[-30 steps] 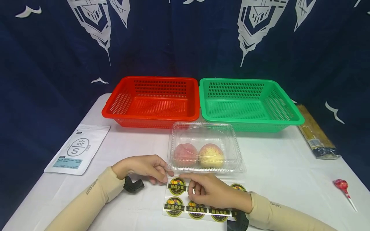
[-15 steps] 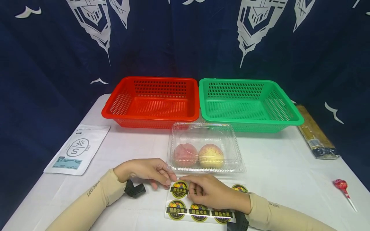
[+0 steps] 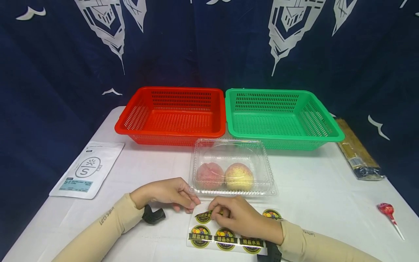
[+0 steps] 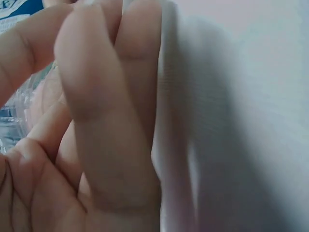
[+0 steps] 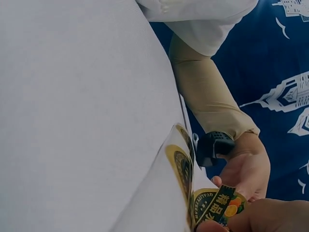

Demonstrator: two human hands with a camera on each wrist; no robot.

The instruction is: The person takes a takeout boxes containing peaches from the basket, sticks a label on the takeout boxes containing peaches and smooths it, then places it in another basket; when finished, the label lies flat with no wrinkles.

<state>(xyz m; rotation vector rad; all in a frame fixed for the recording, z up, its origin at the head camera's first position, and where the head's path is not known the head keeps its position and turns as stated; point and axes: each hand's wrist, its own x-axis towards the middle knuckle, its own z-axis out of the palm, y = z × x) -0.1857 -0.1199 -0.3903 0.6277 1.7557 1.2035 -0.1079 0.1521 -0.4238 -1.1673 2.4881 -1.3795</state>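
Note:
A white sticker sheet (image 3: 212, 229) with round black-and-gold fruit stickers lies at the front of the table. My left hand (image 3: 170, 191) pinches its upper left corner. My right hand (image 3: 240, 218) reaches over the sheet, thumb and index finger pinching the edge of the upper left sticker (image 3: 203, 217), which is partly lifted. In the right wrist view this sticker (image 5: 219, 205) stands up off the backing, its lower end beside my right fingers. The left wrist view shows mostly my curled left fingers (image 4: 104, 111); the sheet corner is hidden there. My right hand covers some stickers.
A clear clamshell box (image 3: 233, 153) holding two peaches sits behind the sheet. Red (image 3: 170, 136) and green (image 3: 288, 136) baskets stand at the back. A white pouch (image 3: 86, 171) lies left; a brown packet (image 3: 360, 153) and a lollipop (image 3: 386, 209) lie right.
The sheet first shifted slightly right and toward me. My right index finger then drew back from the sheet's top edge, and the upper left sticker's top now lifts and folds over.

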